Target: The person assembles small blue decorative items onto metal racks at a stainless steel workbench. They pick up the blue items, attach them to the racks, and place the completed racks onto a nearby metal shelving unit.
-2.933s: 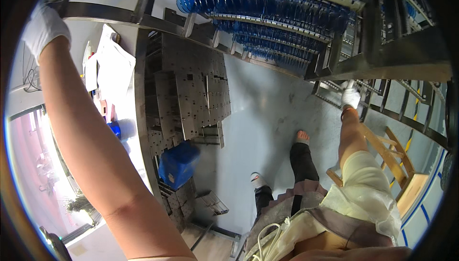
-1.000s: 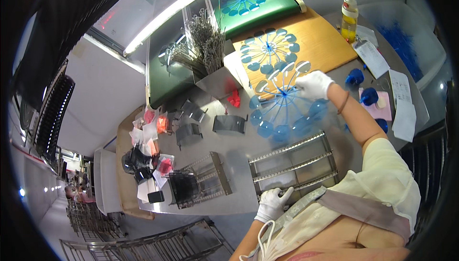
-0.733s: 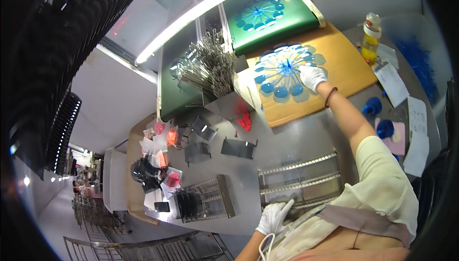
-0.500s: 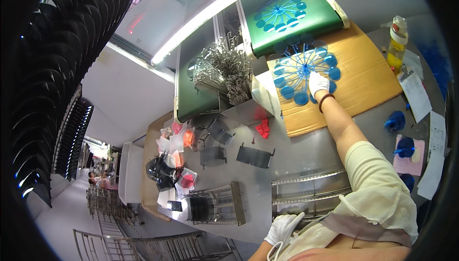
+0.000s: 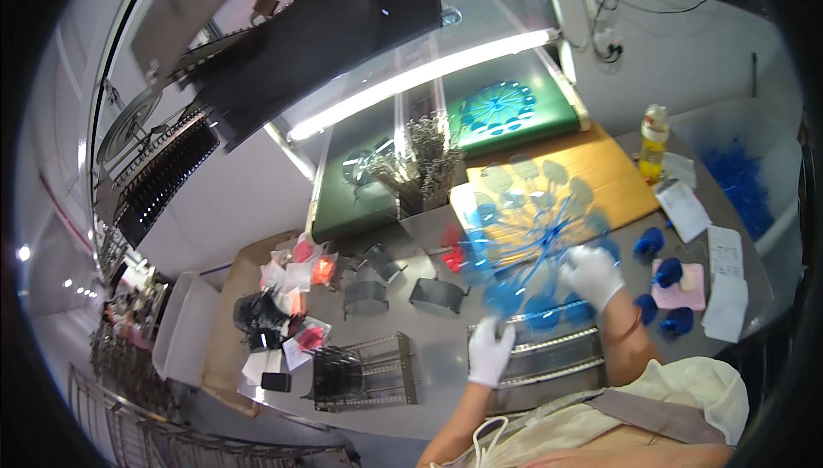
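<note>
A blue, see-through wheel of round discs on thin spokes (image 5: 553, 232) hangs above the table, blurred by motion. My right hand (image 5: 593, 275), in a white glove, is closed on it near its hub. My left hand (image 5: 490, 352), also gloved, is raised at the wheel's near left side with its fingers apart and nothing visible in them. Below the wheel lies a metal rack with slotted rails (image 5: 549, 352), partly covered by the wheel and my right arm. A yellow-brown cardboard sheet (image 5: 613, 172) lies behind.
Another blue disc wheel (image 5: 497, 108) lies on a green conveyor belt (image 5: 549, 121). Metal hooks (image 5: 429, 151) fill a holder at the back. Dark curved lenses (image 5: 437, 295), a second rack (image 5: 364, 371) and small bags (image 5: 296, 275) lie left. A bottle (image 5: 653, 147) and blue bundles (image 5: 669, 273) stand right.
My right hand has lifted the blue wheel off the cardboard and drawn it toward me. My left hand has come up from the table's front edge toward it. The view has shifted.
</note>
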`<act>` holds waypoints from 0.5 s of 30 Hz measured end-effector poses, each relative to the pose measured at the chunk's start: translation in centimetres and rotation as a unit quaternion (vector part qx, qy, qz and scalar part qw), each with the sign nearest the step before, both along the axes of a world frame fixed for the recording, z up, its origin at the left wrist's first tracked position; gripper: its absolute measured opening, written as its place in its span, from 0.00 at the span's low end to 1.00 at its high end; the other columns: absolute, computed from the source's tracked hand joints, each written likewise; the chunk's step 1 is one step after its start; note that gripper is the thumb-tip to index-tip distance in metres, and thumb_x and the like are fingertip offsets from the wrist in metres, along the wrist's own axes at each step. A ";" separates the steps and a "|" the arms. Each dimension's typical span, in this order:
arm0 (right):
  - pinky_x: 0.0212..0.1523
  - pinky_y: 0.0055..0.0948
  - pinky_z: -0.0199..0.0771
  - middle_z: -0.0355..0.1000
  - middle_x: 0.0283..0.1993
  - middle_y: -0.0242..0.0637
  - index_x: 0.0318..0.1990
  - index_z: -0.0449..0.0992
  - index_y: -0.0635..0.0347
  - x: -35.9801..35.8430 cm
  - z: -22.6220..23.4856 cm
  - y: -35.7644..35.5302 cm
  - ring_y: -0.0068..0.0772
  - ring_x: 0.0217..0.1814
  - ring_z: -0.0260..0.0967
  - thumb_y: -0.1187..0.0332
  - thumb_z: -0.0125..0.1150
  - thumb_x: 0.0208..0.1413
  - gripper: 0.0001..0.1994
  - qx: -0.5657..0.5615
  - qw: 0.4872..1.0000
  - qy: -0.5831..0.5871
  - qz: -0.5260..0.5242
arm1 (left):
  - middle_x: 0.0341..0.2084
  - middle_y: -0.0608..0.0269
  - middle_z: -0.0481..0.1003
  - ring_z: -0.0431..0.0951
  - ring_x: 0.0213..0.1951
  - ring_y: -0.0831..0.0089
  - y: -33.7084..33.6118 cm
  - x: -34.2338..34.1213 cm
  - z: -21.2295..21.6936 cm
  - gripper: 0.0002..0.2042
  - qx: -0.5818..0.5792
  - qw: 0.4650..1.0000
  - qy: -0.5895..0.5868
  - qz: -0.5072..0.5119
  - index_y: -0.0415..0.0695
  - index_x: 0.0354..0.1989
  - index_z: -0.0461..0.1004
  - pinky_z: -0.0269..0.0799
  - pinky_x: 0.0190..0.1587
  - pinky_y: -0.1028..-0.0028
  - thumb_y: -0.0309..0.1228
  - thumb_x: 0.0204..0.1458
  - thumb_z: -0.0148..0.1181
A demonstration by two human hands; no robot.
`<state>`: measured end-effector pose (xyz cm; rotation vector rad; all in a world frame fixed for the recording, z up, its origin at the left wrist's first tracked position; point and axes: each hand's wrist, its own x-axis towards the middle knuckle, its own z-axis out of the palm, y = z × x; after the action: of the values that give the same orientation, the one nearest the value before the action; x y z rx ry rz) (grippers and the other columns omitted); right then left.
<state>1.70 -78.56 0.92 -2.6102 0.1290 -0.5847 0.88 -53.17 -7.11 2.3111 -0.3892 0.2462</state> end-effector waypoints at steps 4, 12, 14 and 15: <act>0.27 0.48 0.79 0.76 0.22 0.50 0.27 0.74 0.55 -8.7 2.3 10.1 0.53 0.25 0.78 0.59 0.60 0.59 0.12 -0.016 0.993 -0.013 0.117 | 0.44 0.56 0.80 0.82 0.42 0.66 -1.8 -1.5 4.6 0.28 -0.515 0.836 0.148 -0.121 0.40 0.64 0.69 0.80 0.43 0.67 0.36 0.57 0.69; 0.30 0.44 0.76 0.74 0.24 0.47 0.30 0.74 0.57 -15.1 6.6 19.1 0.52 0.31 0.78 0.54 0.60 0.65 0.16 0.234 0.937 -0.117 0.232 | 0.55 0.53 0.75 0.80 0.52 0.59 10.3 -7.9 9.5 0.33 -0.586 0.757 0.195 -0.214 0.44 0.69 0.63 0.80 0.55 0.60 0.32 0.56 0.70; 0.29 0.44 0.76 0.74 0.24 0.48 0.31 0.76 0.57 -15.9 7.7 19.7 0.54 0.30 0.77 0.53 0.59 0.66 0.17 0.187 0.961 -0.103 0.177 | 0.57 0.53 0.73 0.78 0.54 0.59 12.3 -8.4 9.8 0.35 -0.582 0.731 0.217 -0.281 0.44 0.70 0.62 0.79 0.57 0.60 0.32 0.54 0.71; 0.29 0.44 0.75 0.74 0.25 0.48 0.31 0.77 0.57 -16.3 8.0 20.3 0.55 0.30 0.76 0.55 0.58 0.66 0.16 0.147 0.961 -0.133 0.192 | 0.58 0.53 0.72 0.77 0.56 0.59 13.2 -8.7 9.9 0.36 -0.574 0.729 0.213 -0.307 0.44 0.70 0.61 0.78 0.58 0.60 0.31 0.54 0.72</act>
<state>-14.61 -58.27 8.92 -2.1651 -0.3448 -0.7050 -7.80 -39.97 2.75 0.8709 -0.5292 -0.3194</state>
